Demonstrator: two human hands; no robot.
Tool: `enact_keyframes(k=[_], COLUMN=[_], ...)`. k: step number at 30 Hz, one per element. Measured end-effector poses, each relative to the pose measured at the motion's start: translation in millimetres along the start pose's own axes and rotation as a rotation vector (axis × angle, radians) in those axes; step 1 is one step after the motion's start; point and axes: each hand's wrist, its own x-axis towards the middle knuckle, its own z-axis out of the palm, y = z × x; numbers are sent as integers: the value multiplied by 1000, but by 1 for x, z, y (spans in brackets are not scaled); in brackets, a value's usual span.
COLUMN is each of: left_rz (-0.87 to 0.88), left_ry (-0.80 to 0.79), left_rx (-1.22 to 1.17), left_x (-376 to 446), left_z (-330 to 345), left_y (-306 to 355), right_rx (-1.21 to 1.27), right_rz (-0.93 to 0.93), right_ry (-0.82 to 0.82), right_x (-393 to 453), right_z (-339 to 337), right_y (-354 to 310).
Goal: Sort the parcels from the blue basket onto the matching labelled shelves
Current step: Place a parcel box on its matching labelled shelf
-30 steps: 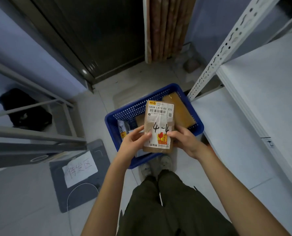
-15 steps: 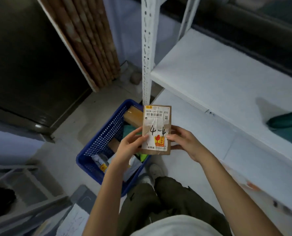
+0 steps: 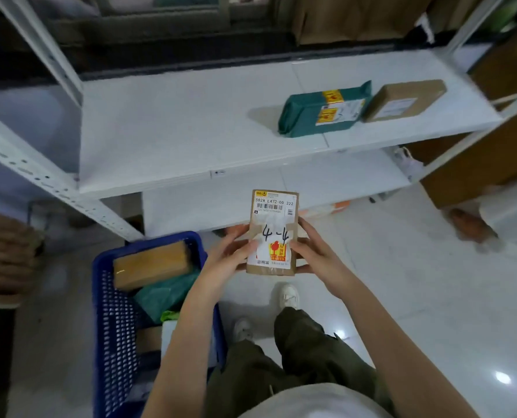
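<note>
Held upright at frame centre between left hand (image 3: 231,256) and right hand (image 3: 313,256), both grasping its long edges: flat brown cardboard parcel marked 4-4 (image 3: 273,233), white metal shelf (image 3: 175,128) directly above it.

Dim, bluish light with glare spots on the glossy floor (image 3: 501,378) at five o'clock, a soft shadow left of the green parcel (image 3: 320,111), and wide-angle bending and motion blur toward every edge.

"582A L472-00 222", handwritten "4-4" on parcel (image 3: 273,233)
</note>
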Motion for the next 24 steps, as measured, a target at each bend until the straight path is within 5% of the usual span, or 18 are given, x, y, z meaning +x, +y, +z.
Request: enact_keyframes(k=[9, 24], left_rz=[-8, -51], left_ry=[-314, -479], left_rx=[198, 325], left_x=[37, 93], left_z=[117, 350], left_y=[16, 6], right_rx=[213, 352], right_rz=[-51, -102], right_ry=[308, 507], right_x=[-53, -107], right_z=[-103, -306], right_y=[26, 71])
